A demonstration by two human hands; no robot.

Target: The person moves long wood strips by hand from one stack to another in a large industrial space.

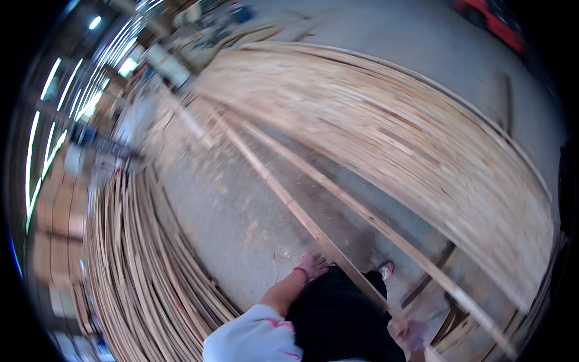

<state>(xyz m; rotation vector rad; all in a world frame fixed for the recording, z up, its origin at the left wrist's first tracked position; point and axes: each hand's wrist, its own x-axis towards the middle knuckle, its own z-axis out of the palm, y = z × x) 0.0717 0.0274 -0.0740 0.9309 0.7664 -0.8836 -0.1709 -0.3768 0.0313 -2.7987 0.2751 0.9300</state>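
Note:
A long narrow wooden strip (pixel 288 202) slants across my front, from the lower right up toward the far left. My right hand (pixel 416 335), in a pale pinkish glove and blurred, is closed around its near end at the lower right. My left hand (pixel 313 265), also gloved, is beside the strip's left side, close to my dark trousers. Its fingers look stretched out, with nothing visible in them. A second long strip (pixel 356 207) runs to the right of the held one, apart from it along its nearer length.
A wide, low stack of pale wooden strips (pixel 386 139) fills the right side. Many long thin strips (pixel 142 259) lie bundled at the left, with cartons (pixel 60 202) beyond. Sawdust lies on the concrete floor (pixel 226 202). A red vehicle (pixel 491 21) stands at the far right.

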